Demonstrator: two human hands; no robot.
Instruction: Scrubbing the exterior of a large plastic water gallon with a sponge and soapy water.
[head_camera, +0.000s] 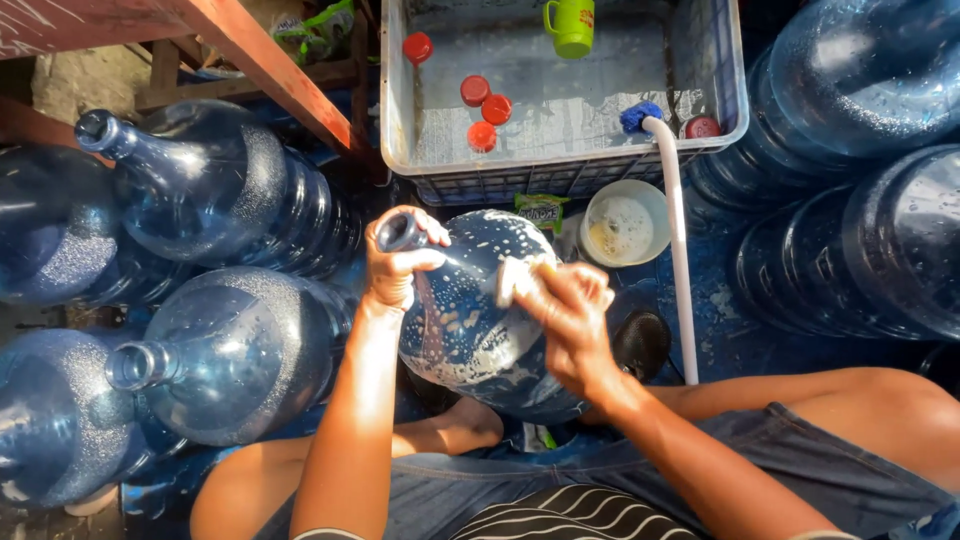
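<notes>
Fingers (400, 262) of the left hand (392, 270) are clamped round the neck of a soapy blue water jug (470, 320) between the knees; the right hand (570, 315) is closed on a sponge (515, 280) against its side. Judged bulky, rigid, slippery; best held at the neck.

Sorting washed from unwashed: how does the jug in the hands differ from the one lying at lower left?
The held jug is streaked with white suds; the lower-left jug shows only fine droplets. The left hand grips the held jug's neck while the right hand presses a sponge on it; nothing touches the other. Both are big blue translucent water jugs, uncapped.
</notes>
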